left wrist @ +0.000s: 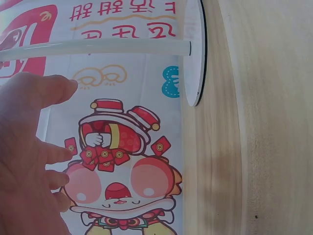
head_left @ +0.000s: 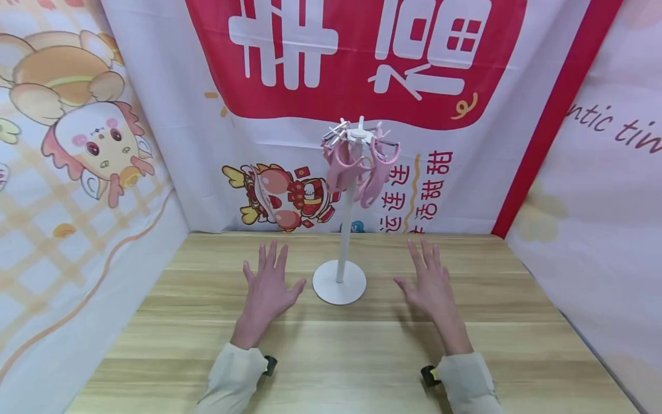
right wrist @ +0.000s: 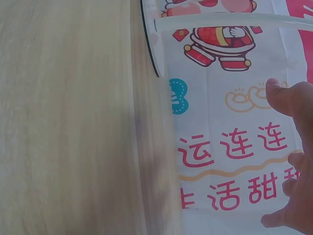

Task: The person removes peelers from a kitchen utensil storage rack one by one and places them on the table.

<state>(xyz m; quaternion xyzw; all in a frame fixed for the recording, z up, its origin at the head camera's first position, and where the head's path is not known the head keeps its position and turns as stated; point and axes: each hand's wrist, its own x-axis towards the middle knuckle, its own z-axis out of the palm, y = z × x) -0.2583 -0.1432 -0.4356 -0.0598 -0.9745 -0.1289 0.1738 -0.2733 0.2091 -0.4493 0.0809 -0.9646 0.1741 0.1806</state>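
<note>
A white stand with a round base rises from the table between my hands. Around its top, thin white arms spread outward, and pink curved pieces with looped openings and metal parts hang there; their exact kind does not show. To the left of the base, my left hand hovers over the wood with spread fingers, holding nothing. My right hand is spread in much the same way at the right, farther from the base. In the left wrist view the pole passes beyond the thumb; in the right wrist view the fingers touch nothing.
The wood-grain table reaches back to a printed cloth with red lettering and a cartoon figure. Further printed cloths stand along the left side and the right side. Dark bands sit at the sleeve cuffs.
</note>
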